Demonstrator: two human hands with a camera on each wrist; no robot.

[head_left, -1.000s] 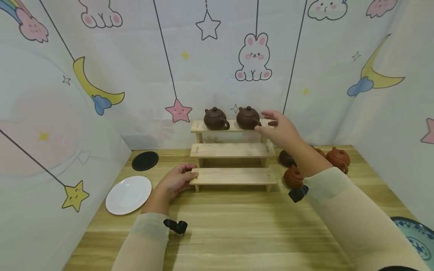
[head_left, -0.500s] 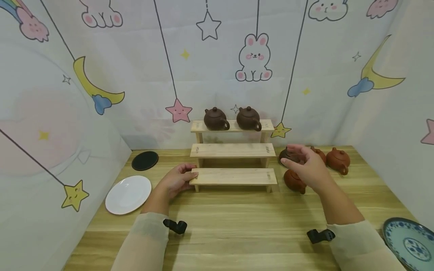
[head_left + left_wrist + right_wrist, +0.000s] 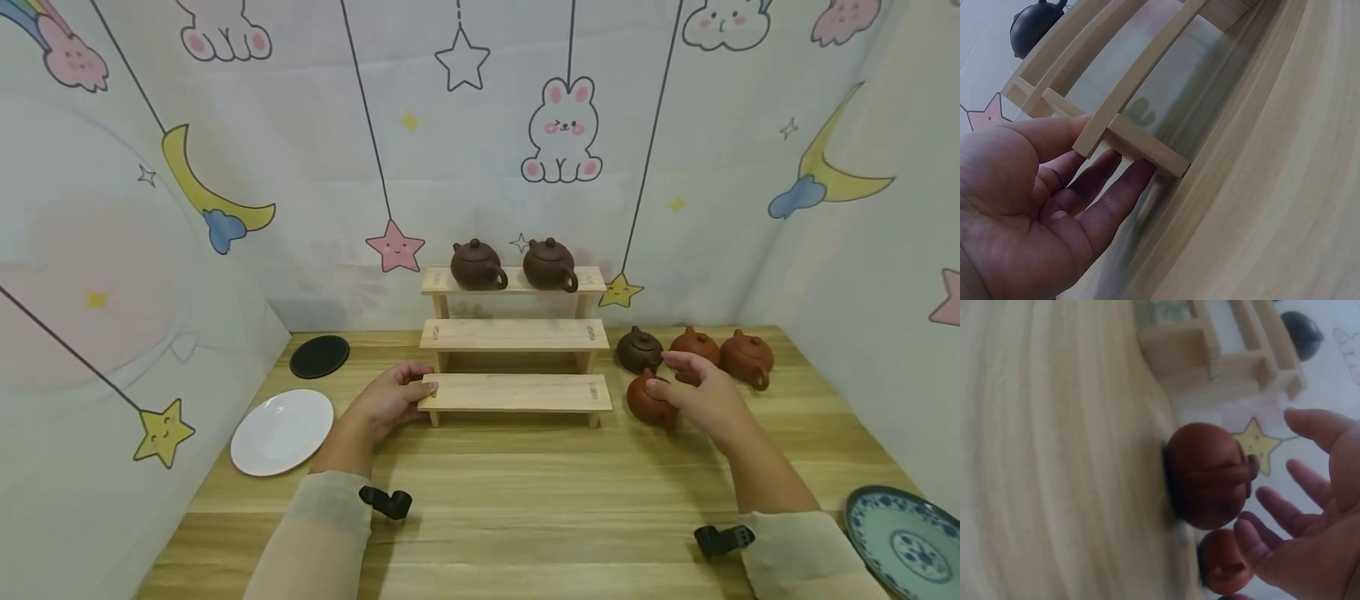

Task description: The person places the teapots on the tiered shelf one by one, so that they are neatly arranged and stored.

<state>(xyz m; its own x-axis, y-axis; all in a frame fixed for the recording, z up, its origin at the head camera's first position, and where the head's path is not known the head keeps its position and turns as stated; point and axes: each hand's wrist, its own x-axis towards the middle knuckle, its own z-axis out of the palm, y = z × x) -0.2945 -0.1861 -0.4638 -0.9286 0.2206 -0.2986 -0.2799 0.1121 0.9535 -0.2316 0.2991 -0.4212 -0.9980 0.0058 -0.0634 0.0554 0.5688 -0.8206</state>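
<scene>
My left hand (image 3: 392,400) holds the left end of the lowest step of a three-tier wooden stand (image 3: 517,392). In the left wrist view its thumb lies on the board and the fingertips touch the leg. Two dark brown teapots (image 3: 476,265) sit on the top tier, handles toward the right front. My right hand (image 3: 703,395) hovers at a reddish-brown teapot (image 3: 649,400) right of the stand, fingers spread and loosely bent. The right wrist view shows a gap between this hand and the teapot (image 3: 1207,478).
Behind that teapot stand a dark teapot (image 3: 639,350) and two reddish ones (image 3: 746,357). A white plate (image 3: 283,433) and a black round disc (image 3: 320,357) lie at left. A blue-patterned plate (image 3: 907,542) lies at front right. Printed cloth walls enclose the table.
My right hand has come away from the top-tier teapot, down and to the right, to the reddish-brown teapot beside the stand. My left hand has stayed on the stand.
</scene>
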